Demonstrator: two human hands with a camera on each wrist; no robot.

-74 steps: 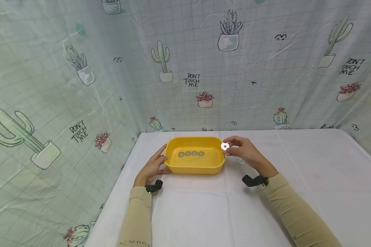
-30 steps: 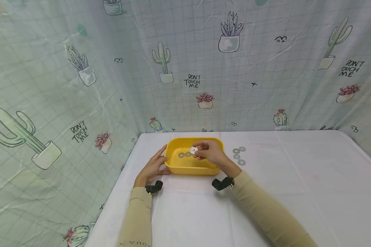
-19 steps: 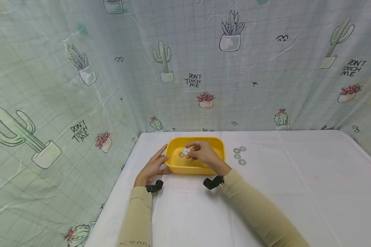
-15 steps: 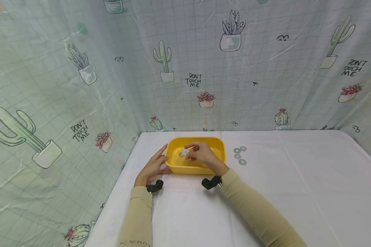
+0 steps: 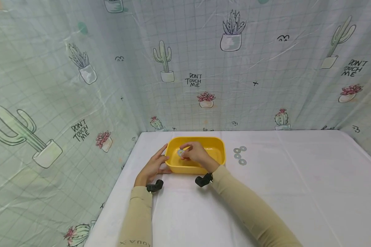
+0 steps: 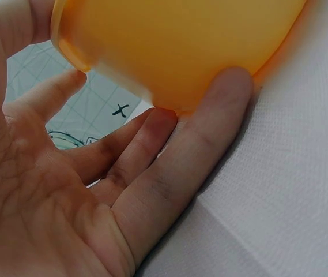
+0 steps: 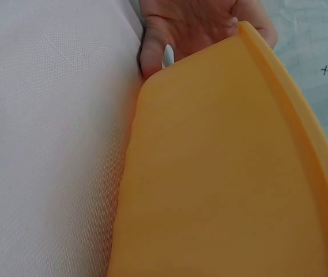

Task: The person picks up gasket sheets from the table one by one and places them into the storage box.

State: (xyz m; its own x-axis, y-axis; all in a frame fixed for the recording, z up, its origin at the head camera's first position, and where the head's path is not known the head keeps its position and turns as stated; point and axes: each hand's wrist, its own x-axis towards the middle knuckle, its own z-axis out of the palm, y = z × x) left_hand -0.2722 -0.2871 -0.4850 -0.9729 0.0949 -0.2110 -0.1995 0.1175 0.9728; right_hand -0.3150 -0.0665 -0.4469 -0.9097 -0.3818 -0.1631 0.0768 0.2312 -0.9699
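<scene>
A yellow plastic tray (image 5: 215,139) stands on the white tablecloth near the back left corner. My left hand (image 5: 156,164) rests against the tray's left end with straight fingers; in the left wrist view those fingers (image 6: 169,167) press on the tray's outer wall (image 6: 181,46). Over the left part of the tray, my right hand (image 5: 183,153) pinches a flat silver washer (image 5: 181,152). That hand hides the tray's floor beneath it. The right wrist view shows only the tray's side (image 7: 221,173) and my left hand (image 7: 192,23) beyond it.
Three loose washers (image 5: 238,155) lie on the cloth just right of the tray. A cactus-print curtain (image 5: 204,68) closes off the back and left sides. The white table (image 5: 296,188) stretches wide to the right and front.
My right hand carried the washer from beside the tray's right end leftwards over the tray to its left part. My left hand and the tray stayed put.
</scene>
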